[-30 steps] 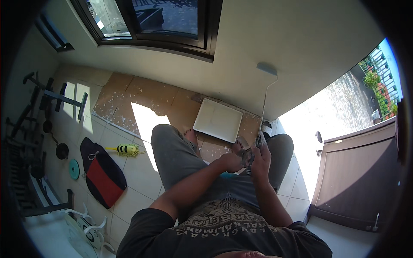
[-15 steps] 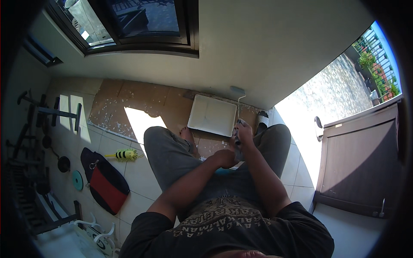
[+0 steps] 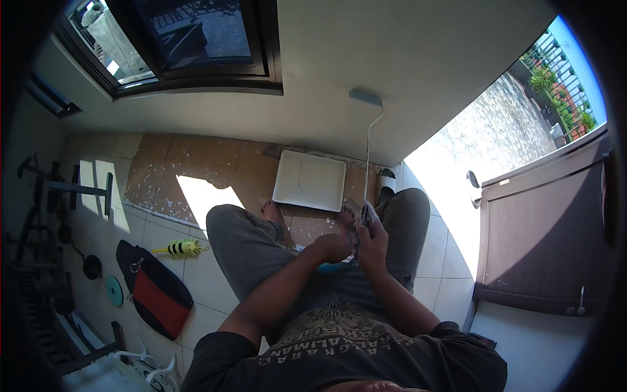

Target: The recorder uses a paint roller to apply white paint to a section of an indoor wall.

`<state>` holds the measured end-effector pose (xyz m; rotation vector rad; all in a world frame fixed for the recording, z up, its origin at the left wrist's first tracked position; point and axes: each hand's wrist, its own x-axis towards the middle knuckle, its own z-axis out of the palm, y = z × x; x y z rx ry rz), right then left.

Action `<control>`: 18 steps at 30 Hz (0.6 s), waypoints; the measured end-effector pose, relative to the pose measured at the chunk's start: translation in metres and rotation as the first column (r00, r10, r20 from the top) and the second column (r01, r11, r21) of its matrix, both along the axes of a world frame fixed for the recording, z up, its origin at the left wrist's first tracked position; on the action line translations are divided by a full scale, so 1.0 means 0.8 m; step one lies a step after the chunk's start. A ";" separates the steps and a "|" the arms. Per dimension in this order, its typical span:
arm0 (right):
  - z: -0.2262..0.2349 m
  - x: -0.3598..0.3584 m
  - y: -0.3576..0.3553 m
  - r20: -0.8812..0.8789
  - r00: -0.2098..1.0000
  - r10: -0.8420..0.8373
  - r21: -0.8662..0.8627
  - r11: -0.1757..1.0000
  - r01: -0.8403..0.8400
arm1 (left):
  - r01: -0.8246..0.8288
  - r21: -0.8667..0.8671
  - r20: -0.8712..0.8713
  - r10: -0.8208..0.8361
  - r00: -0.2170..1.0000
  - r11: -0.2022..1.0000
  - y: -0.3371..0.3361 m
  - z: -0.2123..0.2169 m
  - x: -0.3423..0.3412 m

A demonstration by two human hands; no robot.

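1. A pale wall (image 3: 392, 59) rises beyond a tiled floor (image 3: 212, 287), with a dark window frame (image 3: 273, 55) at upper left and a speckled brown sheet (image 3: 238, 160) along its base.
2. The paint roller (image 3: 366, 97) is at the wall, to the right of the window frame; it seems to touch the surface, though its contact edge is hard to make out.
3. The right hand (image 3: 373, 238) is closed around the handle, near the thin rod (image 3: 368, 147). The left hand (image 3: 336, 247) is just below, apparently wrapped around the handle's lower end, its fingers partly hidden. This two-handed hold should steady long strokes.
4. Keep the pressure light and even, I would say; the head hangs off one side of a bent rod, so hard pushing could tip it and leave ridges.
5. Slow, overlapping passes should cover best, with care close to the window frame.
6. The pale tray (image 3: 309, 183) lies on the sheet, just beside the right foot (image 3: 347, 216); watch that foot when shifting stance.
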<state>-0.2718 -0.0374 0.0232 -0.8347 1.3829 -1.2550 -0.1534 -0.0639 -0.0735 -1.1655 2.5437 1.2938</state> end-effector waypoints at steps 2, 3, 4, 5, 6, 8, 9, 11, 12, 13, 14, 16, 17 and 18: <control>0.005 -0.012 0.007 -0.020 1.000 0.009 -0.099 0.995 -0.011 | -0.005 0.028 0.036 0.004 0.999 1.000 0.004 -0.009 -0.006; 0.008 -0.014 0.007 -0.021 1.000 0.006 -0.103 0.995 -0.008 | -0.022 0.057 0.076 0.018 0.997 0.998 0.005 -0.015 -0.008; 0.012 -0.016 0.005 -0.088 0.996 -0.011 -0.175 0.985 -0.005 | -0.020 0.052 0.075 0.017 0.997 0.998 0.006 -0.020 -0.010; 0.017 -0.017 0.004 -0.153 0.988 -0.031 -0.247 0.969 -0.007 | -0.024 0.048 0.089 0.019 0.996 0.999 0.006 -0.026 -0.012; 0.025 -0.016 0.003 -0.152 0.988 -0.033 -0.252 0.968 -0.007 | -0.027 0.044 0.104 0.022 0.994 0.999 0.006 -0.030 -0.012; 0.043 -0.011 -0.002 -0.029 1.000 -0.010 -0.218 0.976 0.004 | -0.075 0.034 0.091 0.072 0.993 0.997 0.013 -0.039 -0.008; 0.041 -0.012 -0.007 -0.029 0.999 -0.013 -0.224 0.975 0.006 | -0.119 0.029 0.077 0.116 0.990 0.992 0.012 -0.037 -0.006; 0.033 -0.017 -0.017 -0.113 0.991 -0.078 -0.326 0.945 0.037 | -0.096 0.045 0.089 0.092 0.992 0.994 0.010 -0.034 -0.006; 0.036 -0.020 -0.021 -0.113 0.991 -0.076 -0.328 0.944 0.035 | -0.080 0.069 0.103 0.073 0.992 0.994 0.010 -0.030 -0.004; 0.041 -0.025 -0.025 -0.085 0.995 -0.053 -0.291 0.956 0.026 | -0.082 0.069 0.103 0.075 0.992 0.994 0.009 -0.026 -0.003; 0.045 -0.028 -0.029 -0.057 0.998 -0.030 -0.252 0.968 0.015 | -0.075 0.071 0.111 0.067 0.992 0.995 0.008 -0.024 -0.001; 0.062 -0.024 -0.043 -0.054 0.998 -0.040 -0.257 0.966 0.025 | -0.068 0.081 0.119 0.058 0.991 0.994 0.011 -0.026 0.000; 0.066 -0.022 -0.045 -0.049 0.998 -0.050 -0.262 0.964 0.036 | -0.092 0.077 0.122 0.083 0.989 0.993 0.013 -0.032 0.000; 0.060 -0.025 -0.046 -0.050 0.998 -0.050 -0.260 0.965 0.036 | -0.116 0.068 0.125 0.107 0.986 0.991 0.012 -0.035 0.001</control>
